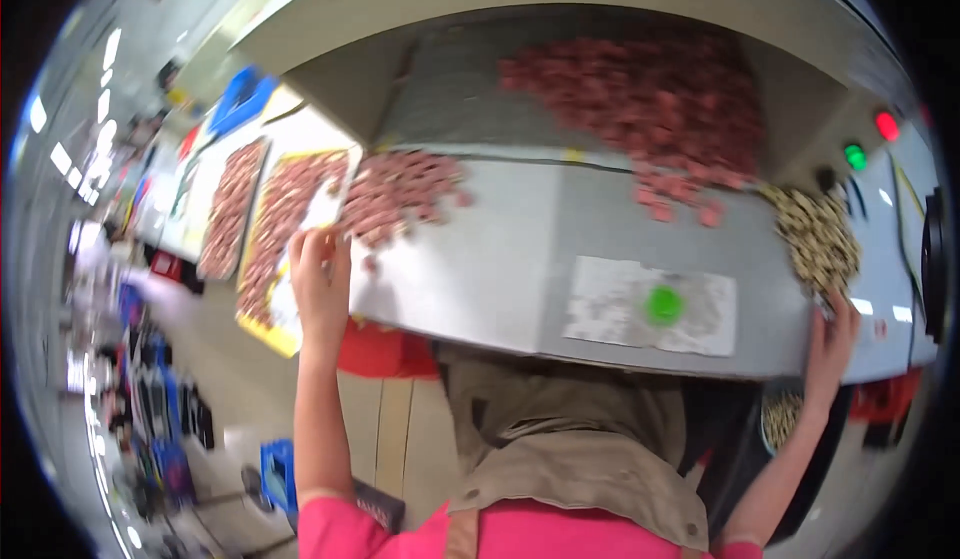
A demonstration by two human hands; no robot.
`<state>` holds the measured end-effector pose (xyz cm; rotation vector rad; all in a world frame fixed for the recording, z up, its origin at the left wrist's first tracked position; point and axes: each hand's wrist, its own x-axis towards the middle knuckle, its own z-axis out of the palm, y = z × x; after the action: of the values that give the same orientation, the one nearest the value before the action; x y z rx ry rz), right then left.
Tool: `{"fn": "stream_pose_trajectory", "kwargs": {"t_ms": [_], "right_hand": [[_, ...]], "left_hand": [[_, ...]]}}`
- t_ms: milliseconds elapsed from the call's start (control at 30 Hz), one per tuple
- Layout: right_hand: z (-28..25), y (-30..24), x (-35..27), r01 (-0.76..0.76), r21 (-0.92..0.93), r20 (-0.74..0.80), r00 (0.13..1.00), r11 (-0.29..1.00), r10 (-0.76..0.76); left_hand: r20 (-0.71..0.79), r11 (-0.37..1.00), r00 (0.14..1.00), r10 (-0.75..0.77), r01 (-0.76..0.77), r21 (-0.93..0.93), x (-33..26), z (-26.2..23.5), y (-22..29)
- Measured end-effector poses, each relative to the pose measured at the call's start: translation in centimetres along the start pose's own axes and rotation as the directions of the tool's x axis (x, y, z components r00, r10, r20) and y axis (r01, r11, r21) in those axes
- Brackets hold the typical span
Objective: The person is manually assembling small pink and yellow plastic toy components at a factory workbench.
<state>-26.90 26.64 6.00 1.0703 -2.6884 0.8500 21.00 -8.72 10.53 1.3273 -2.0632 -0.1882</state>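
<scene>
The grey worktop [490, 269] surrounds the white sheet [612, 304], with bare room left of it and above, the front edge just below. Beyond the sheet, a dark surface [440, 99] bears a large pink heap [660, 99]. Far left of it, a yellow-edged tray [268, 335] holds pink pieces, a loose pink pile [395, 194] beside it. Right of the sheet lies a tan pile [818, 234]; lower right, a bucket [764, 424] contains tan pieces. The left hand [322, 262] bends near the tray, the right hand [835, 334] at the tan pile's lower end; I cannot tell whether either grips anything. On the sheet sits a green disc [664, 305]
</scene>
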Motion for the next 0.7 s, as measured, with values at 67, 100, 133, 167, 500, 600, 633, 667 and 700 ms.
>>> {"fn": "stream_pose_trajectory", "kwargs": {"t_ms": [67, 100, 133, 167, 500, 600, 633, 667, 700], "right_hand": [[1.4, 0.0, 1.0, 0.062, 0.023, 0.006, 0.998, 0.998, -0.062], [2.0, -0.5, 1.6, 0.081, 0.022, 0.006, 0.997, 0.996, -0.081], [2.4, -0.9, 2.1, 0.093, 0.013, 0.001, 0.996, 0.996, -0.093], [2.5, -1.0, 2.1, 0.079, -0.02, -0.019, 0.997, 0.997, -0.08], [3.0, -6.5, 2.1, 0.175, 0.045, -0.013, 0.985, 0.984, -0.174], [2.6, -7.0, 2.2, 0.27, 0.025, -0.017, 0.963, 0.962, -0.27], [2.5, -6.9, 2.2, 0.298, 0.047, -0.014, 0.955, 0.953, -0.298], [2.3, -6.7, 2.3, 0.323, 0.063, -0.01, 0.946, 0.944, -0.323], [2.3, -6.5, 2.3, 0.299, 0.098, -0.015, 0.954, 0.949, -0.299]], "left_hand": [[-0.06, 0.991, 0.998, -0.034, 0.042, 0.128, 1.2, -1.8, -6.3], [-0.042, 0.95, 0.995, -0.086, 0.095, 0.299, 1.5, -2.9, -8.8], [-0.026, 0.883, 0.99, -0.14, 0.136, 0.45, 1.3, -4.2, -10.8], [-0.029, 0.885, 0.991, -0.134, 0.133, 0.446, 1.4, -4.5, -11.9], [0.217, 0.951, 0.947, 0.235, -0.178, -0.254, 3.7, 6.9, 6.4], [0.121, 0.764, 0.798, 0.59, -0.503, -0.405, 3.4, 11.8, 13.1], [0.116, 0.751, 0.793, 0.598, -0.504, -0.428, 3.5, 12.7, 14.4], [0.143, 0.748, 0.776, 0.615, -0.516, -0.418, 3.5, 13.8, 15.8], [0.172, 0.74, 0.753, 0.635, -0.531, -0.413, 3.4, 14.9, 17.3]]}}
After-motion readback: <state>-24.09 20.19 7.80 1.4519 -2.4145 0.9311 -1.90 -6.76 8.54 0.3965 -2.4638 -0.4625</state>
